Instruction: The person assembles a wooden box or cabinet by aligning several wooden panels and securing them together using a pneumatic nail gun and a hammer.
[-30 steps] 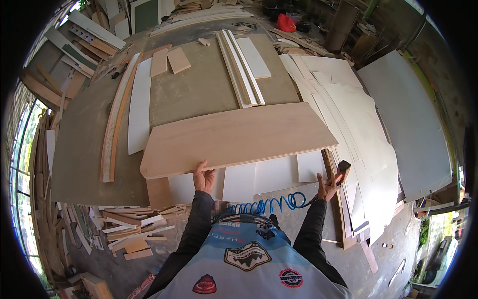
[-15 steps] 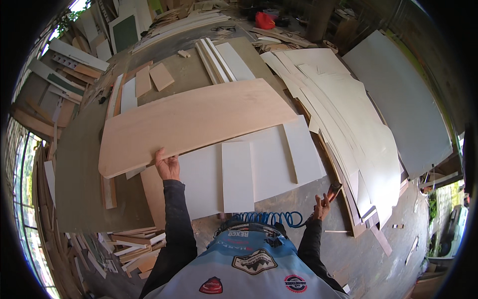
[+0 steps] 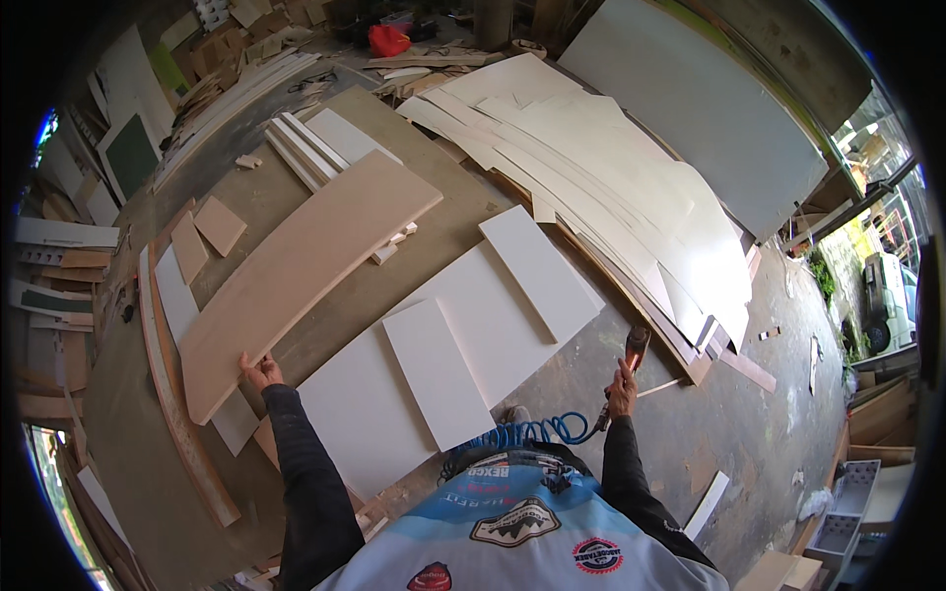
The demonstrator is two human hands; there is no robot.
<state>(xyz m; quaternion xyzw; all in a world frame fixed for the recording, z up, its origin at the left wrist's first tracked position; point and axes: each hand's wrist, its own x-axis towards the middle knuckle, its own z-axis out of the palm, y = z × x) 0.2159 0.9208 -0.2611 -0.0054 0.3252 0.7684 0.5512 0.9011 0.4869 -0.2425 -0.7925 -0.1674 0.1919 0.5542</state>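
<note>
My left hand (image 3: 261, 372) grips the near edge of a long tan wooden board (image 3: 310, 266), close to its lower left end, with the thumb and fingers closed on it. White panels (image 3: 345, 404) lie beside that board on the right, with two narrower white boards (image 3: 439, 369) resting on top. My right hand (image 3: 621, 391) is wrapped round a red-orange nail gun (image 3: 637, 347), its head pointing away from me. A blue coiled air hose (image 3: 557, 427) runs from near my waist toward the gun.
A large brown sheet (image 3: 128, 424) lies beneath the boards. Pale thin sheets (image 3: 631, 177) are stacked to the right, with a grey panel (image 3: 700, 108) behind. White strips (image 3: 305, 148) and small tan offcuts (image 3: 219, 225) sit beyond the board. Drawers (image 3: 849, 492) stand at right.
The view has turned rightward. The tan board has come away from the white panels, leaving a gap between them. My right hand has raised the nail gun; my left still grips the board.
</note>
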